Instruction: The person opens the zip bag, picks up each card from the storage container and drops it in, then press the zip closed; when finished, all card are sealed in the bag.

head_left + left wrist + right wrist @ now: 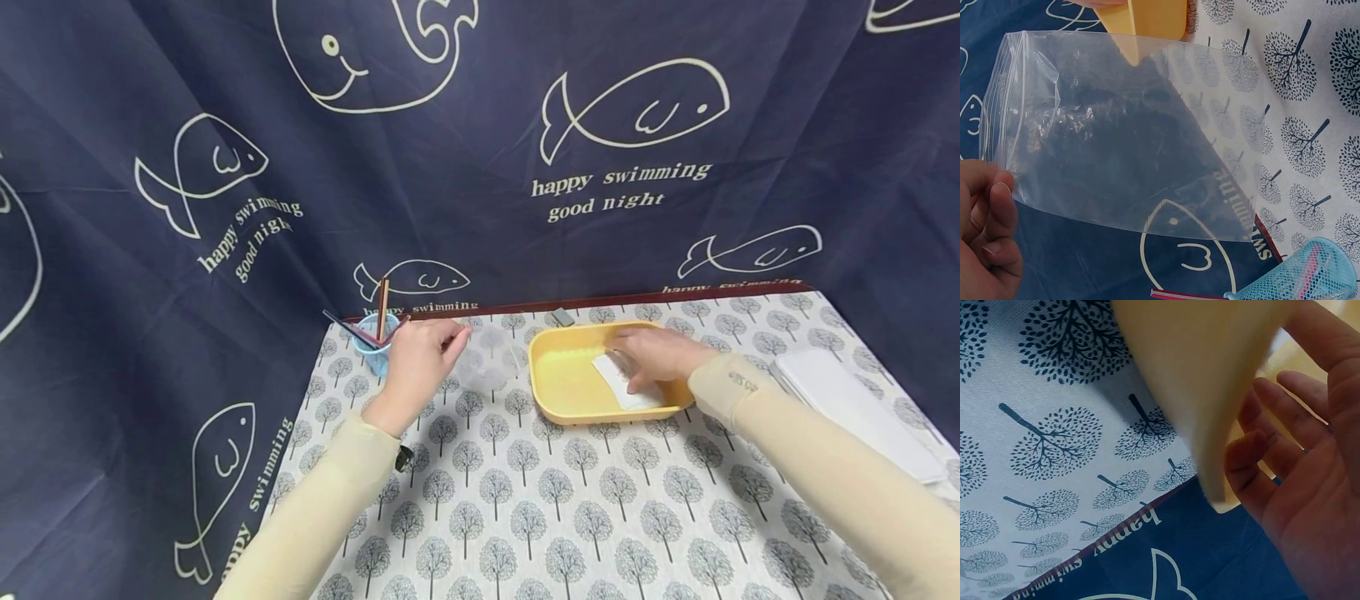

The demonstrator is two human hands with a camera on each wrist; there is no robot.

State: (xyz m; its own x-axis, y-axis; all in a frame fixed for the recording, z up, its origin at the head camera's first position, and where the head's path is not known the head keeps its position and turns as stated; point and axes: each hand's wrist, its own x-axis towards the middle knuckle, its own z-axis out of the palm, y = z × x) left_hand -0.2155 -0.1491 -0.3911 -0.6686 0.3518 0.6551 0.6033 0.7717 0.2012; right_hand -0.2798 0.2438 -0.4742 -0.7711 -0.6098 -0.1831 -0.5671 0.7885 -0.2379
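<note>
My left hand (pixel 422 365) pinches the zip edge of a clear plastic zip bag (pixel 1129 137) between thumb and fingers. The bag hangs above the table, see-through, and looks flat with nothing inside. Over on the right, my right hand (pixel 660 353) reaches down into a yellow tray (pixel 573 415). A white card or paper (pixel 617 379) lies in that tray, beside and partly under the hand. In the right wrist view the fingers are spread and loosely bent behind the tray's wall, which hides their tips. Whether they touch the card cannot be made out.
A light blue mesh cup (pixel 377 360) with several pencils stands at the back left. A small grey block (pixel 562 317) sits behind the tray. On the right lies a white flat box or board (pixel 855 412), partly behind my right sleeve. A dark blue curtain (pixel 480 208) hangs behind the table.
</note>
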